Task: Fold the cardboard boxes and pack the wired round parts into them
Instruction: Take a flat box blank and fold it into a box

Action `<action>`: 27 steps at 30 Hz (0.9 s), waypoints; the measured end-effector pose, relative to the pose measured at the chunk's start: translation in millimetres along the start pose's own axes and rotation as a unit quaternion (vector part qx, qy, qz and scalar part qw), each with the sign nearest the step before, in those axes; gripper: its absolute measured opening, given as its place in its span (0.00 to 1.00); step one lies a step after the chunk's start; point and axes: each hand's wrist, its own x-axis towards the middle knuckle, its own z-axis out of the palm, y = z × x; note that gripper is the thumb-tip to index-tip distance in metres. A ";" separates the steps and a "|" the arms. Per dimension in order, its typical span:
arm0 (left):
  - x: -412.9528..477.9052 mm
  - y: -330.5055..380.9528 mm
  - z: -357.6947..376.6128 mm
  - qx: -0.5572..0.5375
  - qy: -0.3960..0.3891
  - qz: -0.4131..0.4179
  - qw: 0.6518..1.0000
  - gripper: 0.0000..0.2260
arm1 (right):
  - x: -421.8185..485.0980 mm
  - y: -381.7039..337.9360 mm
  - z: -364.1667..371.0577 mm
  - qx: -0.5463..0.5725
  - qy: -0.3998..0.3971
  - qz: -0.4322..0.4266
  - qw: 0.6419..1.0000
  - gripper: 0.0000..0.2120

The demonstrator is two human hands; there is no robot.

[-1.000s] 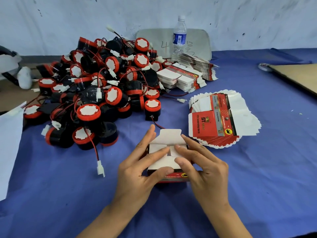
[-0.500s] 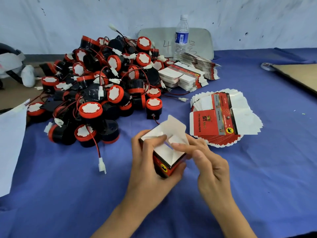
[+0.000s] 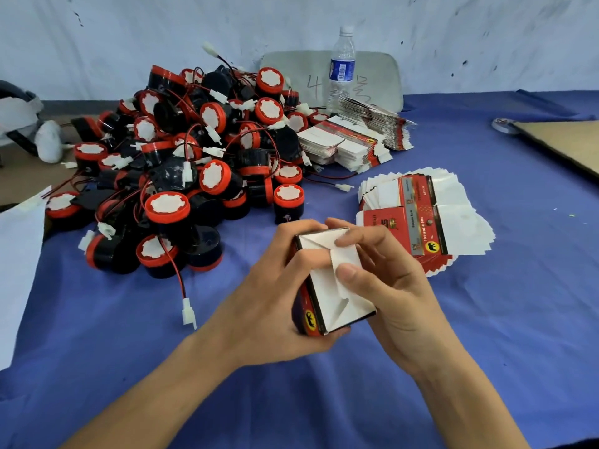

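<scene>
A small red cardboard box (image 3: pixel 334 299) with white flaps is held above the blue cloth, its white end turned up toward me. My left hand (image 3: pixel 269 296) grips its red side from the left and below. My right hand (image 3: pixel 389 286) holds the other side, thumb and fingertips pressing the white flaps down. A big pile of black-and-red wired round parts (image 3: pixel 194 170) lies at the back left. Flat red-and-white box blanks (image 3: pixel 424 215) are fanned out just right of the box, with more stacked blanks (image 3: pixel 353 140) behind.
A water bottle (image 3: pixel 342 66) stands at the back against a grey board. A brown cardboard sheet (image 3: pixel 564 140) lies at the far right. White paper (image 3: pixel 19 270) hangs over the left edge. A loose wire with a white plug (image 3: pixel 188 314) trails from the pile.
The box went from lying flat on the cloth to being lifted and turned end-up. Its open top flap is now folded down under my right fingers.
</scene>
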 end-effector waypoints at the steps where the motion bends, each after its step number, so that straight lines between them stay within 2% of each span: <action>1: -1.1 0.9 1.4 -0.017 0.011 -0.006 1.000 0.32 | -0.2 0.7 0.5 -0.011 -0.001 -0.001 1.000 0.12; 4: -3.3 2.4 2.7 -0.050 0.046 -0.009 0.998 0.35 | 0.7 2.5 0.9 -0.021 0.011 0.009 1.000 0.16; 8: -1.1 4.0 -0.5 -0.015 0.024 0.009 1.000 0.37 | 1.9 3.3 -0.2 -0.013 0.002 0.016 1.000 0.20; 14: 2.7 8.7 -3.3 0.017 0.005 -0.012 1.000 0.38 | 1.8 4.4 6.0 -0.007 0.021 0.018 1.000 0.26; 16: 3.1 9.4 -4.1 0.022 -0.003 -0.007 1.000 0.38 | 1.5 4.1 4.7 0.004 0.032 0.044 0.999 0.28; 18: 2.2 9.0 -4.8 0.029 -0.004 -0.008 1.000 0.38 | 1.3 1.6 0.9 0.012 0.031 0.105 0.994 0.29; 20: 0.3 8.4 -6.6 0.020 0.007 -0.034 0.999 0.40 | 0.4 -2.0 -2.6 0.062 0.003 0.164 0.985 0.29; 23: -6.7 7.2 -11.7 -0.049 0.047 -0.089 0.994 0.46 | -0.6 -6.1 -2.0 0.163 0.015 0.162 0.973 0.27; 25: -13.6 9.4 -12.7 -0.149 0.095 -0.161 0.971 0.48 | -1.0 -6.5 0.0 0.197 0.043 0.139 0.969 0.27; 27: -17.2 16.7 -12.8 -0.306 0.163 -0.268 0.899 0.51 | -1.3 -6.4 3.2 0.211 0.053 0.119 0.969 0.27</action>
